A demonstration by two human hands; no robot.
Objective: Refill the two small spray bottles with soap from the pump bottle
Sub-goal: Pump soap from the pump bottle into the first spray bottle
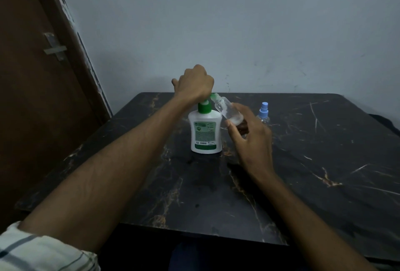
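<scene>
A white pump bottle (205, 134) with a green collar and label stands upright mid-table. My left hand (195, 83) presses down on its green pump head, fingers curled over it. My right hand (249, 134) grips a small clear spray bottle (228, 110) by its base, tilted with its open neck against the pump's nozzle; some white soap lies in its bottom. A second small clear spray bottle (263, 113) with a blue spray cap stands behind my right hand, partly hidden by it.
The black marble-pattern table (324, 162) runs up to a pale wall. A brown door (39, 76) with a metal latch stands at the left. The table's near edge lies just above my lap.
</scene>
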